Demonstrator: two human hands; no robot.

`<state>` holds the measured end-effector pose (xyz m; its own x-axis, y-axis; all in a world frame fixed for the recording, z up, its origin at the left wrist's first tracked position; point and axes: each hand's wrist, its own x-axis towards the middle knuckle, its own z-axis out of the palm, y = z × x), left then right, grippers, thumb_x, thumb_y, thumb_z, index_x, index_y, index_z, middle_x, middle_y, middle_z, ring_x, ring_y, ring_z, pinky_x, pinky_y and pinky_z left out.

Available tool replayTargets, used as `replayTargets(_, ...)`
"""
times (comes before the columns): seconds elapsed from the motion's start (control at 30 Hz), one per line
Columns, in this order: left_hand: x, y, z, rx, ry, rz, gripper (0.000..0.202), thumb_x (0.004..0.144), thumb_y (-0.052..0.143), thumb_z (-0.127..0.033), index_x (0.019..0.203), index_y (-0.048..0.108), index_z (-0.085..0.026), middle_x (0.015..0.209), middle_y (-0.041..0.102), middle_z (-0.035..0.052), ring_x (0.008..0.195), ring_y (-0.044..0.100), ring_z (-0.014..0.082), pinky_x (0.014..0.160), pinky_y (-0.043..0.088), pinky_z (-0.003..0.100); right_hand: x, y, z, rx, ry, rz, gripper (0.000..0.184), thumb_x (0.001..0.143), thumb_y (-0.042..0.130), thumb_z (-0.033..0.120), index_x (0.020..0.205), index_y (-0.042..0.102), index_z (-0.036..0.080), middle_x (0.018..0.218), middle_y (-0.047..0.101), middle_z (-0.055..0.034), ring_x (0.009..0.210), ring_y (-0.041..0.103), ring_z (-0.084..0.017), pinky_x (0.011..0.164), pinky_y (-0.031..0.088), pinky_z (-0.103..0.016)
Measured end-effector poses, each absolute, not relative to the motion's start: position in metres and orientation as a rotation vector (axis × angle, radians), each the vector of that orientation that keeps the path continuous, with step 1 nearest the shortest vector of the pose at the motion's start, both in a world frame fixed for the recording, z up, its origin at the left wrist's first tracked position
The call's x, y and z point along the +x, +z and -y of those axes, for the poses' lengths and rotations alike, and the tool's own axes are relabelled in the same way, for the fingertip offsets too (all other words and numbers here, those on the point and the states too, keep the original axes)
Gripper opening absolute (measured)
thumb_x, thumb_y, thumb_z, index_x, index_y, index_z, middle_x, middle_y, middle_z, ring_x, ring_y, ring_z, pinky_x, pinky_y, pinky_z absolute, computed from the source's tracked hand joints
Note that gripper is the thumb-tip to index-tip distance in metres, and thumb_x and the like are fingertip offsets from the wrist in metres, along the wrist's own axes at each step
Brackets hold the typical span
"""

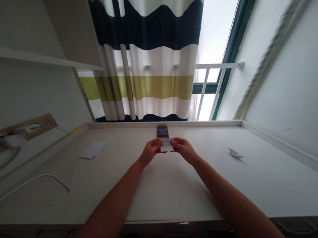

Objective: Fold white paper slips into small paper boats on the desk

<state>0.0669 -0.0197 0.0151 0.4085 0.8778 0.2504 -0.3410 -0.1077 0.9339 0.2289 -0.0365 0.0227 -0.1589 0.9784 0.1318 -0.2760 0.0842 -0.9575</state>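
Note:
A small white piece of paper (166, 145) is held up over the desk between my two hands. My left hand (151, 150) pinches its left edge, and my right hand (184, 149) grips the right edge with thumb and fingers. Whether the paper is folded I cannot tell at this size. Just behind it a phone (162, 131) stands or lies near the back of the desk, its lower end partly covered by the paper.
On the white desk (163, 194), a stack of white paper (93, 150) lies at left and a folded paper boat (235, 153) at right. A white cable (48, 175) runs from the wall socket (22, 132) across the left side. A striped curtain (155, 61) hangs behind.

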Motion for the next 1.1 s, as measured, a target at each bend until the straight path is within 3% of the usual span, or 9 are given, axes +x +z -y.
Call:
replayTargets(0.23, 0.065, 0.015, 0.019, 1.36, 1.151, -0.559, 0.021, 0.071, 0.054, -0.022, 0.087, 0.064, -0.013, 0.095, 0.06, 0.009, 0.081, 0.056, 0.0184, 0.065, 0.049, 0.031, 0.229, 0.025, 0.039, -0.815, 1.368, 1.23, 0.018, 0.062, 0.064, 0.026, 0.078, 0.066, 0.017, 0.075, 0.064, -0.0033, 0.067, 0.059, -0.014, 0.068, 0.047, -0.031)
replayTargets(0.6, 0.064, 0.013, 0.018, 1.392, 1.156, -0.553, 0.024, 0.072, 0.046, -0.021, 0.081, 0.065, -0.01, 0.089, 0.062, 0.0082, 0.076, 0.057, 0.0161, 0.069, 0.049, 0.033, 0.226, 0.027, 0.041, -0.852, 1.296, 1.257, 0.014, 0.064, 0.06, 0.025, 0.073, 0.067, 0.017, 0.073, 0.065, -0.003, 0.067, 0.057, -0.014, 0.07, 0.047, -0.033)
replayTargets(0.83, 0.067, 0.014, 0.019, 1.471, 1.132, -0.712, 0.026, 0.063, 0.064, -0.029, 0.082, 0.062, -0.011, 0.076, 0.063, 0.0047, 0.068, 0.059, 0.0153, 0.066, 0.051, 0.033, 0.226, 0.027, 0.041, -0.865, 1.217, 1.341, 0.022, 0.06, 0.066, 0.025, 0.081, 0.065, 0.018, 0.066, 0.064, 0.0, 0.061, 0.056, -0.012, 0.064, 0.045, -0.03)
replayTargets(1.1, 0.068, 0.011, 0.018, 1.533, 1.135, -0.726, 0.028, 0.065, 0.063, -0.031, 0.085, 0.06, -0.012, 0.07, 0.061, 0.0021, 0.061, 0.058, 0.0126, 0.06, 0.053, 0.03, 0.228, 0.019, 0.034, -0.892, 1.137, 1.375, 0.021, 0.061, 0.066, 0.03, 0.077, 0.064, 0.017, 0.062, 0.063, 0.0, 0.058, 0.056, -0.012, 0.058, 0.045, -0.03)
